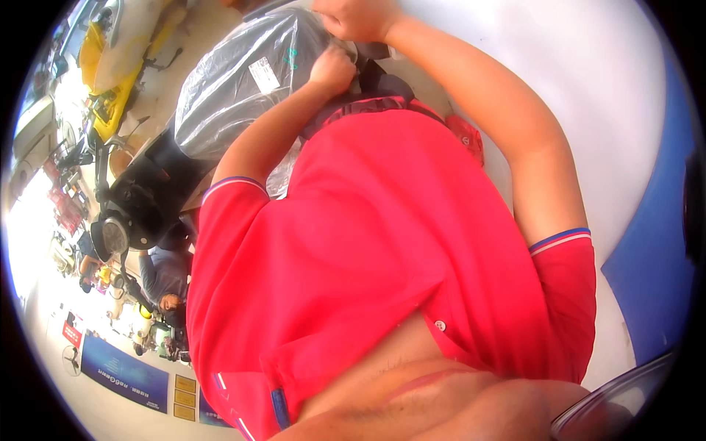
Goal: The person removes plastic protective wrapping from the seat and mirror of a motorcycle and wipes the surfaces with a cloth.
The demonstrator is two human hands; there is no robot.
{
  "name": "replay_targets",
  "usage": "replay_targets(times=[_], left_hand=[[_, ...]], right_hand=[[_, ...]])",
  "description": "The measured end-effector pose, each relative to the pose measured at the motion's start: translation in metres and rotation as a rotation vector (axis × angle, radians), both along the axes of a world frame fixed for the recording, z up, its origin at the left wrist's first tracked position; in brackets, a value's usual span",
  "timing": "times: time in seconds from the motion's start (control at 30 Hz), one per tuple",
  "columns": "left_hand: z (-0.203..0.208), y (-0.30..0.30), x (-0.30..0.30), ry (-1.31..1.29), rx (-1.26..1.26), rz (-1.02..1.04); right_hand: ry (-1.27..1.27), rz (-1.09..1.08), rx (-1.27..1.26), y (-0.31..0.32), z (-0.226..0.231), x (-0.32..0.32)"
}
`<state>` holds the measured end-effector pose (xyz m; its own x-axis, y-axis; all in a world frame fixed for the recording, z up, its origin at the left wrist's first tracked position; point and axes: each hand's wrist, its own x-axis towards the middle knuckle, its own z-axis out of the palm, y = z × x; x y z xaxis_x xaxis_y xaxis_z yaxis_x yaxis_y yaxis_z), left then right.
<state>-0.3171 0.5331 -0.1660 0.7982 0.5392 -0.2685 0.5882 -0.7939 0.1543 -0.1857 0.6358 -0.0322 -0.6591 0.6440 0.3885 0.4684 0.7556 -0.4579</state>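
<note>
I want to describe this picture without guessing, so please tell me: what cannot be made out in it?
All in the head view:
Left-hand grip: turned away; whatever it may hold is hidden behind it.
Right-hand grip: partly cut off by the upper edge.
White label on the plastic-wrapped black item: print too small.
Background person in grey: too small to tell the activity.

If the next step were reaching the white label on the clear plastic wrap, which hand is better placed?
Probably the left hand: it is at the edge of the clear plastic wrap, nearer the white label than the right hand, which is up at the picture's top edge.
</note>
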Motion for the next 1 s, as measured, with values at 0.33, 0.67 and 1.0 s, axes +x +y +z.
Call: replay_targets(times=[0.33, 0.67, 1.0], left_hand=[[-0.058, -0.069, -0.044, -0.281, 0.020, -0.068], [-0.083, -0.191, -0.158, -0.607, -0.660, 1.784], [-0.153, -0.303, -0.276, -0.924, -0.154, 3.038]], right_hand=[[0.044, 0.047, -0.020, 0.001, 0.008, -0.002], [-0.107, 0.000, 0.007, -0.001, 0.018, -0.001], [-0.171, 0.014, 0.044, 0.001, -0.001, 0.004]])
